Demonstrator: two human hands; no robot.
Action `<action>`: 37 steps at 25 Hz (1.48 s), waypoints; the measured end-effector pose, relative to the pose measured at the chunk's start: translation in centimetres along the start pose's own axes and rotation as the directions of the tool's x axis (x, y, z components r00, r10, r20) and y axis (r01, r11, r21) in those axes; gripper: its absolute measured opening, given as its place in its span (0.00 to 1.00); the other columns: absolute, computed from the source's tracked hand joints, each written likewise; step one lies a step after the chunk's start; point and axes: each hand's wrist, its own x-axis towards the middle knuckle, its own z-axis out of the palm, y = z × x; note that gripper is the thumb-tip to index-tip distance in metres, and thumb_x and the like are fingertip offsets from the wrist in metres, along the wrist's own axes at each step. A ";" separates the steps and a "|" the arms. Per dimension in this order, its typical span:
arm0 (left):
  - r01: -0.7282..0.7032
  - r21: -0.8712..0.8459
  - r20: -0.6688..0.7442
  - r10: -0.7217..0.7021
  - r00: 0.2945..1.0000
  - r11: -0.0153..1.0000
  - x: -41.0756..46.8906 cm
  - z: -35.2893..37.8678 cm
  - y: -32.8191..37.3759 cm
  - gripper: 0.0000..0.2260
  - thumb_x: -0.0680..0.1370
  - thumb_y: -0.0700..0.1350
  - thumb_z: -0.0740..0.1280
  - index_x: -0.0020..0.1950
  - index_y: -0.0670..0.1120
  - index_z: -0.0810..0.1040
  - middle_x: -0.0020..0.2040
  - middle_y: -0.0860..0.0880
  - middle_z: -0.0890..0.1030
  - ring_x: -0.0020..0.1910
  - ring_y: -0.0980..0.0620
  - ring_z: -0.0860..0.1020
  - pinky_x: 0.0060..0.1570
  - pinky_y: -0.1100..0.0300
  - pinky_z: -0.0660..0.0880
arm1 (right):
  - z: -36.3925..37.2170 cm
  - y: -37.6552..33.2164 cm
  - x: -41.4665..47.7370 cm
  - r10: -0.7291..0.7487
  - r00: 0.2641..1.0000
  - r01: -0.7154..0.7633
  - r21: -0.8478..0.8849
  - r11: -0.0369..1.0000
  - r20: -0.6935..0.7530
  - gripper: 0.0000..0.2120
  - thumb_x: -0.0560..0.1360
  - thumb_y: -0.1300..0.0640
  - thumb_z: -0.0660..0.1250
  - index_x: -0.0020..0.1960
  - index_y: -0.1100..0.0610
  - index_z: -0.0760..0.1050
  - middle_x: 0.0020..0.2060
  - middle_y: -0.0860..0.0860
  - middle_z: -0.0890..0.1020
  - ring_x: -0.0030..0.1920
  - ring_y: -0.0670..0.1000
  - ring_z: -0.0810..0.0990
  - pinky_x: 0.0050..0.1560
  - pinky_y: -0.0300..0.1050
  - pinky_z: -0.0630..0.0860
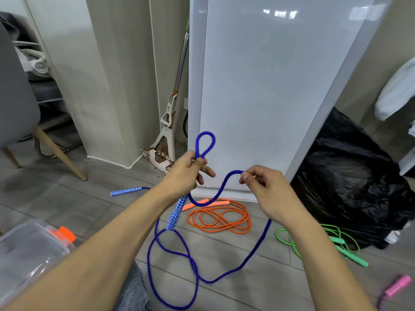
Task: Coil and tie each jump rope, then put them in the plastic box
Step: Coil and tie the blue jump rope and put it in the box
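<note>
Both hands are holding the blue jump rope [224,187] up above the floor.

The left hand [187,170] is pinching a small upright loop, one patterned handle [176,214] dangling below; the right hand [265,187] is gripping the cord's next bend between thumb and fingers (the rest is trailing on the floor). The orange rope [221,217] is lying coiled beyond, the green rope [325,241] to the right, the plastic box [29,245] sitting bottom left.

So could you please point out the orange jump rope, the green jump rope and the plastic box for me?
orange jump rope [221,217]: head view, on its coiled cord on the floor.
green jump rope [351,254]: head view, on a green handle.
plastic box [33,245]: head view, on its clear lid.
</note>
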 end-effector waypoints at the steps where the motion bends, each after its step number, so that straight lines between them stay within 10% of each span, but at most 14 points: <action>1: -0.017 0.043 0.046 0.015 0.999 0.999 -0.4 0.5 0.2 0.08 0.85 0.46 0.54 0.55 0.46 0.72 0.46 0.49 0.86 0.37 0.52 0.75 0.34 0.58 0.69 | 0.6 -0.2 0.0 0.000 1.000 0.000 0.009 1.000 -0.003 0.10 0.81 0.52 0.64 0.42 0.49 0.80 0.36 0.47 0.83 0.34 0.45 0.75 0.36 0.39 0.69; 21: 0.044 -0.106 0.359 -0.003 0.933 0.993 -2.6 3.8 1.0 0.12 0.85 0.49 0.57 0.50 0.43 0.74 0.34 0.52 0.72 0.33 0.53 0.71 0.37 0.59 0.70 | 1.6 -0.4 0.4 0.091 0.951 -0.014 0.254 0.967 -0.295 0.07 0.81 0.52 0.64 0.47 0.52 0.79 0.31 0.48 0.82 0.36 0.44 0.80 0.40 0.39 0.72; 25: 0.058 -0.208 0.236 -0.008 0.972 0.976 -2.6 3.7 1.3 0.08 0.85 0.44 0.56 0.50 0.42 0.69 0.33 0.49 0.67 0.27 0.53 0.69 0.33 0.59 0.76 | 1.1 -0.7 0.3 0.146 0.939 -0.068 0.247 0.967 -0.313 0.07 0.77 0.49 0.70 0.44 0.52 0.77 0.32 0.49 0.82 0.32 0.42 0.80 0.35 0.36 0.71; 31: 0.082 -0.242 0.001 -0.084 0.996 0.967 -0.6 2.1 0.2 0.10 0.85 0.46 0.56 0.48 0.44 0.69 0.32 0.50 0.67 0.23 0.57 0.62 0.24 0.63 0.62 | -0.1 0.9 0.3 0.129 0.990 -0.128 -0.029 0.991 0.057 0.09 0.81 0.53 0.62 0.47 0.51 0.81 0.34 0.50 0.82 0.24 0.39 0.73 0.27 0.32 0.67; 37: 0.062 -0.437 -0.266 -0.194 0.944 0.897 1.5 0.3 -0.7 0.10 0.85 0.46 0.56 0.50 0.41 0.71 0.31 0.50 0.66 0.22 0.57 0.63 0.25 0.62 0.66 | -2.5 4.3 0.3 0.408 0.879 -0.359 -0.219 0.907 0.248 0.15 0.81 0.51 0.62 0.41 0.57 0.79 0.31 0.53 0.79 0.28 0.51 0.77 0.31 0.41 0.73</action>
